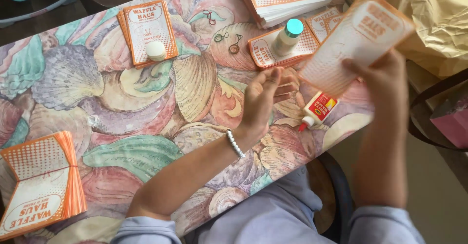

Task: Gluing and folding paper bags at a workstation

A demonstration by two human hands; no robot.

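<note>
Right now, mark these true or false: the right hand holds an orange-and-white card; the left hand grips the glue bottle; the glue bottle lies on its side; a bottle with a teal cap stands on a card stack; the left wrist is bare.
1. The right hand holds an orange-and-white card: true.
2. The left hand grips the glue bottle: false, it is open above the table, holding nothing.
3. The glue bottle lies on its side: true.
4. A teal-capped bottle stands on a card stack: true.
5. The left wrist is bare: false, it wears a beaded bracelet.
</note>
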